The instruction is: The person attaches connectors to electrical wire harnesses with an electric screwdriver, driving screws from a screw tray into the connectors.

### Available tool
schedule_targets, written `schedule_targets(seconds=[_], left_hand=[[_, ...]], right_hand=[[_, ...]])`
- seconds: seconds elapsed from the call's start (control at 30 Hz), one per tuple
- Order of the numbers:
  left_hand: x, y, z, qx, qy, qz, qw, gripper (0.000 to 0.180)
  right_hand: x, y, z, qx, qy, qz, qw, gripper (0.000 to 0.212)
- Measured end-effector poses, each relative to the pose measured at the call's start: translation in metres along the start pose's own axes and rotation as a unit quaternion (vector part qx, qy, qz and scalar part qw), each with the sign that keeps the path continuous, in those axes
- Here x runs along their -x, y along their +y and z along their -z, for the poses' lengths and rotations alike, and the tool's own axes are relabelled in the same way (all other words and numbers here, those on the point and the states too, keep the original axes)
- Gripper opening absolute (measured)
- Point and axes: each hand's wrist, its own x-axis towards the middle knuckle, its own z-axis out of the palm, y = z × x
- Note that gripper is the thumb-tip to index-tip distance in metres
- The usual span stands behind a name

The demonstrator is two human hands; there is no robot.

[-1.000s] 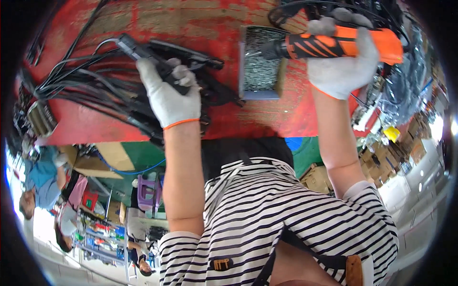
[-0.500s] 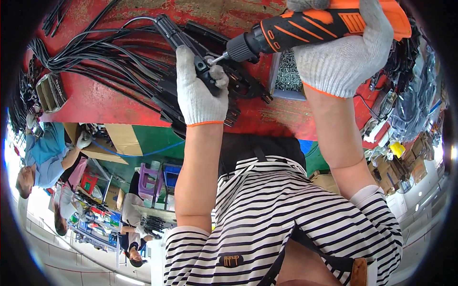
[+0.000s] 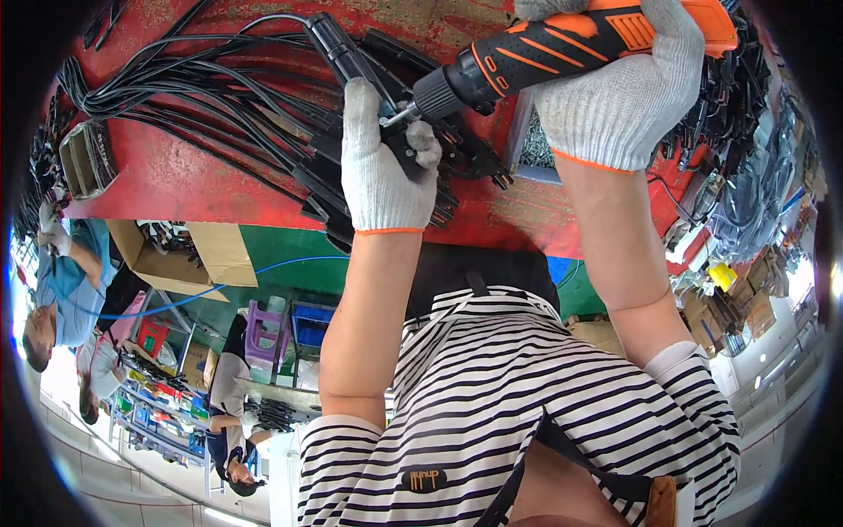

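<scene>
My gloved right hand (image 3: pixel 619 101) is wrapped round an orange and black power screwdriver (image 3: pixel 536 54), held sideways with its chuck pointing left. Its metal bit (image 3: pixel 399 115) meets a black plastic part with a cable (image 3: pixel 338 51). That part is gripped by my gloved left hand (image 3: pixel 386 162), thumb along one side and fingertips curled on the other. Whether a screw sits at the bit's tip is too small to tell. Under and beside my left hand lie several similar black parts (image 3: pixel 320 176) with their black cables (image 3: pixel 202 88) bundled to the left.
The red worktable (image 3: pixel 184 180) has worn paint. A tray of small screws (image 3: pixel 534 145) stands by my right wrist. Dark parts and clear plastic bags (image 3: pixel 746 193) are heaped at the right. A small open box (image 3: pixel 88 160) is at the left edge. Co-workers (image 3: pixel 75 272) sit beyond, near a cardboard box (image 3: pixel 219 255).
My left hand and the black part have shifted slightly right, while the screwdriver has moved a little left. The bit stays at the part. A co-worker's arm at the left has moved away from the cardboard box.
</scene>
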Motion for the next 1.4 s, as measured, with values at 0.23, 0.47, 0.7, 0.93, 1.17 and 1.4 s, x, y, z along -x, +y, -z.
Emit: schedule_targets(seconds=[0.23, 0.47, 0.7, 0.93, 1.17, 1.4], left_hand=[[-0.003, 0.002, 0.005, 0.017, -0.028, 0.029, 0.999, 0.036], [-0.009, 0.004, 0.016, 0.023, -0.04, 0.059, 0.997, 0.042], [-0.008, 0.001, 0.014, 0.028, -0.055, 0.016, 0.998, 0.031], [-0.005, 0.002, 0.003, 0.04, -0.054, 0.034, 0.997, 0.034], [-0.011, 0.004, 0.015, 0.051, -0.092, 0.04, 0.994, 0.028], [-0.006, 0.002, 0.004, 0.03, -0.04, 0.032, 0.998, 0.041]], right_hand=[[0.0, -0.001, -0.002, 0.005, 0.018, 0.001, 1.0, 0.021], [-0.001, 0.006, 0.001, 0.009, 0.022, 0.008, 1.0, 0.021], [-0.001, 0.007, 0.002, 0.001, 0.017, 0.002, 1.0, 0.02], [-0.009, -0.012, -0.001, -0.522, 0.004, -0.23, 0.822, 0.022], [-0.012, 0.006, 0.006, -0.094, -0.026, -0.033, 0.995, 0.019], [-0.006, 0.006, -0.002, -0.028, -0.004, -0.007, 1.0, 0.018]])
